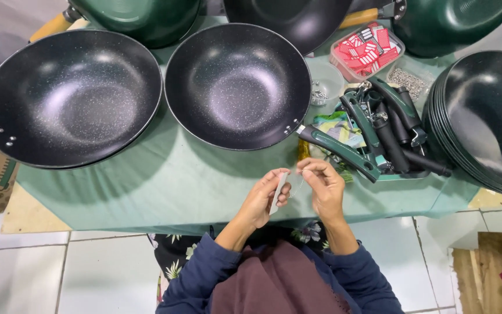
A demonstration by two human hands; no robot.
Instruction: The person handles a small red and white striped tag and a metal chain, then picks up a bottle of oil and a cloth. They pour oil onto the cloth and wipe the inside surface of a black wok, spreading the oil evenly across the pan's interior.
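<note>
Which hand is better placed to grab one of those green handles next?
Right, probably. The right hand sits just below the pile of green handles, with only a thin thread pinched. The left hand is farther away and holds the white tag.

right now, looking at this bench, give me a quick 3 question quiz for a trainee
1. True or false: the left hand pinches a small pale tag.
2. Which lies beside the right hand? A) a pile of dark green handles B) a kettle C) a stack of plates
3. Fill in: the clear tub at the far edge of the green cloth holds red and ____ labels.

Key: 1 true. 2 A. 3 white.
</note>
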